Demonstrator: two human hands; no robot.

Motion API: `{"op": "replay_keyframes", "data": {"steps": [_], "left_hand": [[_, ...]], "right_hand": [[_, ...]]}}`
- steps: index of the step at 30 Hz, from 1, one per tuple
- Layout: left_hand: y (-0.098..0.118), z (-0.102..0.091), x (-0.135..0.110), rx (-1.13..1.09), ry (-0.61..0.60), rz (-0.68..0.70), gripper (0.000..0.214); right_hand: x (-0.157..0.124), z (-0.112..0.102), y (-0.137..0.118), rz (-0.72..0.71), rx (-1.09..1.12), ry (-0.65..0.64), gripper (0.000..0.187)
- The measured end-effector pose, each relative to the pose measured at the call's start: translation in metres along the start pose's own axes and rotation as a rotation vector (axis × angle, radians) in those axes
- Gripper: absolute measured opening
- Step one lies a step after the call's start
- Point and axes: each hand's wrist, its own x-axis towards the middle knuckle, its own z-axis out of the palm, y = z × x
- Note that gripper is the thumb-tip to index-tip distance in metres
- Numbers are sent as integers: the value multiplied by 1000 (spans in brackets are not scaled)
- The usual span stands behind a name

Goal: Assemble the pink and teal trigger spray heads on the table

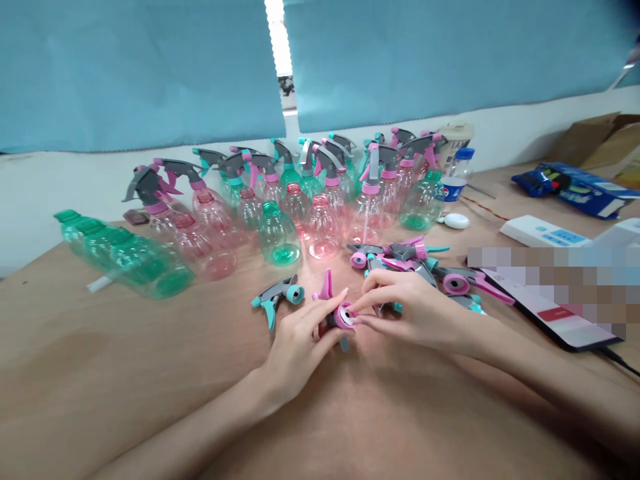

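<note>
In the head view, a pink and grey trigger spray head (344,316) is held in my left hand (299,337), its collar opening tilted up toward me. Thumb and fingers of that hand grip around the pink collar. My right hand (407,308) comes from the other side, fingertips pinched at the collar's rim by its white inner ring. Whether anything small sits between those fingertips is hidden. Just left of my hands lies a grey and teal spray head (278,298). Behind my right hand is a pile of loose spray heads (400,253), some pink, some teal.
Several pink and green spray bottles stand along the back, many topped with spray heads; green bottles (125,257) lie at left. A phone (545,307), partly blurred, a white power strip (543,231), a blue packet (575,189), a capped drink bottle (456,177) and a cardboard box (595,141) occupy the right.
</note>
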Motion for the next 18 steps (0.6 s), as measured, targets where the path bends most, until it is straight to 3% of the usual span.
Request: {"op": "replay_keyframes", "data": {"steps": [5, 13, 18], "left_hand": [[1, 0, 0, -52, 16, -68, 27], [-1, 0, 0, -110, 39, -78, 25], [-2, 0, 0, -139, 9, -122, 25]], "right_hand": [[5, -5, -1, -22, -67, -32, 12], [24, -12, -7, -132, -207, -116, 8], [26, -10, -5, -171, -172, -111, 10]]}}
